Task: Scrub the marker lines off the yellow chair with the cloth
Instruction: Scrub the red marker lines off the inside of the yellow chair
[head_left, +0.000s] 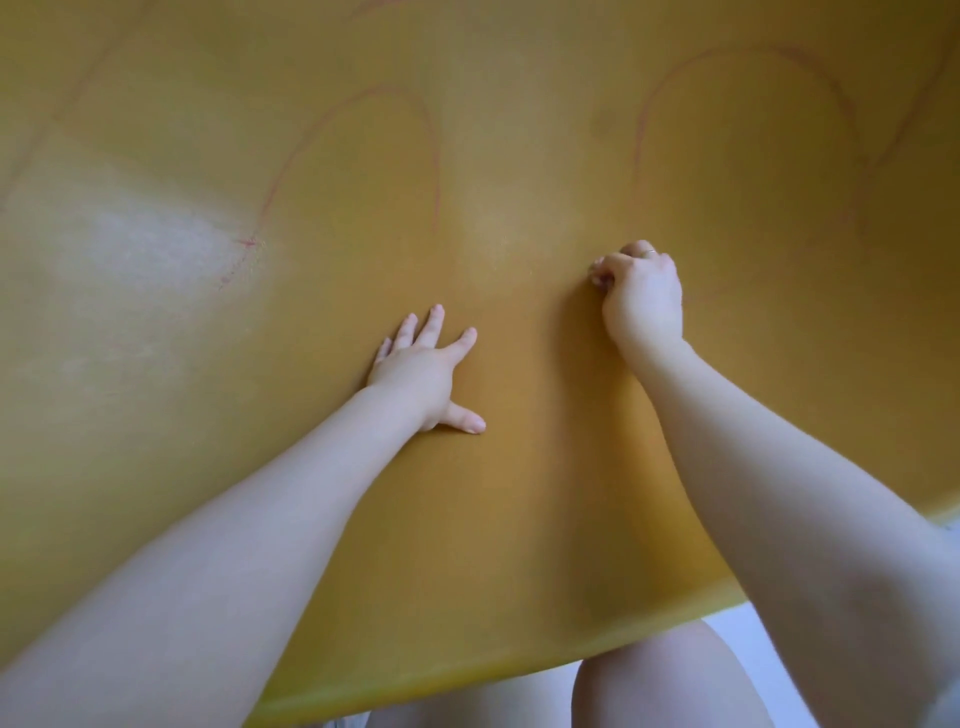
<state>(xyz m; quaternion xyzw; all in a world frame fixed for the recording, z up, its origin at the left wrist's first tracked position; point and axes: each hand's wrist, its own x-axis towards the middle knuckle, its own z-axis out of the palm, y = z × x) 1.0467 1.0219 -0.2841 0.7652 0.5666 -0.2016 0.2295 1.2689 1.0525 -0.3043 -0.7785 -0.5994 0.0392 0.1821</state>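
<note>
Fingers of your right hand (641, 293) are curling into a tight fist pressed against the yellow chair (519, 467), right of centre in the frame; a pale scrap is peeking out at the fingertips, too small to say whether it is the cloth. A ring (650, 252) is showing on one finger. Your left hand (426, 371) is lying flat and spread wide on the seat just left of centre, holding nothing, thumb pointing right.

You are working with two hands on one chair surface, which is filling nearly the whole frame. Two clear arch-shaped marker lines are showing: one (363, 150) at upper centre-left and one (748, 104) at upper right, directly above your fist. Fainter strokes are trailing along the upper left and far upper right edges, and a small red splatter (244, 249) is sitting at mid-left beside a pale glare patch.

Both arches are opening downward toward your hands, with their long axes running top to bottom. The chair's front edge is curving across the bottom, with your knee (670, 680) below it. Your forearms are covering the lower corners.
</note>
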